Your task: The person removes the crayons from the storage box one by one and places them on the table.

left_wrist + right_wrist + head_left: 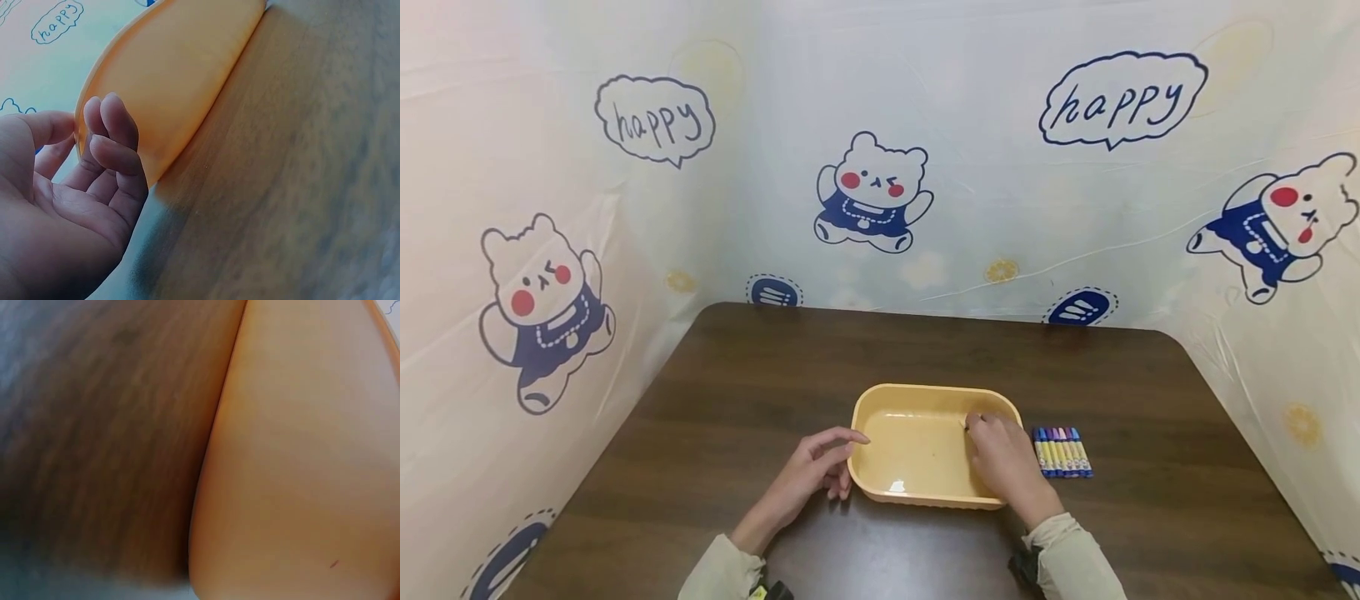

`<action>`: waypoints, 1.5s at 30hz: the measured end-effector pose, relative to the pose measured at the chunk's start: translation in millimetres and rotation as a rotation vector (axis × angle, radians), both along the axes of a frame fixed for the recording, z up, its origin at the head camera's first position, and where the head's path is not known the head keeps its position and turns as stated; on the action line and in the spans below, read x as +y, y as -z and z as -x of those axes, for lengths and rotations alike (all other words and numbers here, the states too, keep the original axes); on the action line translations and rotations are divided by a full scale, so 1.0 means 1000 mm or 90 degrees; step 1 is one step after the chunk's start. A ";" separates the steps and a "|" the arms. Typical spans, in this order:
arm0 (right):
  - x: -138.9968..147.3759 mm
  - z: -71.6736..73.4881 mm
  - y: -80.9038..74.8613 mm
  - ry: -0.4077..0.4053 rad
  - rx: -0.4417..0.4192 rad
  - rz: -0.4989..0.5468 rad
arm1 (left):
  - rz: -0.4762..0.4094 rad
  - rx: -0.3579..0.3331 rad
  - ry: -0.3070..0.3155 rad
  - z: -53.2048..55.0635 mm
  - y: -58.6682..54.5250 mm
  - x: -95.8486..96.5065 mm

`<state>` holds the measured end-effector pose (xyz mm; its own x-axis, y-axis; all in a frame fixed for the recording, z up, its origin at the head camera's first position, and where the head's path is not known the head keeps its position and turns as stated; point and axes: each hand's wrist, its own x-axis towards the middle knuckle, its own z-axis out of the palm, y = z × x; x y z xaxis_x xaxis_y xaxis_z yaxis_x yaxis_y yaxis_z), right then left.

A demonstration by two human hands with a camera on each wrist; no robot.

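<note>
A shallow yellow plastic tray [917, 502] with rounded corners sits on the table in front of the person. At its left end the left hand [812, 467] pinches the rim, index finger over the inside and thumb outside; the left wrist view shows this left hand [81, 181] with its other fingers loosely bent beside the tray wall [175, 75]. Over the tray's right end reaches the right hand [1003, 458], its fingers bent down inside. A small dark spot shows at these fingertips; I cannot tell what they hold. The right wrist view shows only the tray's outer wall [294, 456].
Right of the tray, several markers [1063, 452] with yellow bodies and blue, purple and pink ends lie side by side in a neat row. The dark wooden table [737, 367] is enclosed by a printed curtain [977, 192] at the back and both sides.
</note>
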<state>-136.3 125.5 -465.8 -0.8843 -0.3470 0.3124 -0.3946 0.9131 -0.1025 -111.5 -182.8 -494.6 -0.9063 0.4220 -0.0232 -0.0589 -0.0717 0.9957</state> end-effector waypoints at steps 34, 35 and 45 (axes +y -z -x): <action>0.003 0.003 -0.001 -0.025 -0.074 0.064 | 0.025 -0.003 -0.015 0.003 -0.003 0.002; 0.004 0.003 -0.002 -0.024 -0.081 0.071 | 0.025 -0.004 -0.014 0.003 -0.003 0.002; 0.007 0.005 -0.014 -0.013 -0.182 0.155 | 0.020 0.001 0.000 0.002 -0.003 0.001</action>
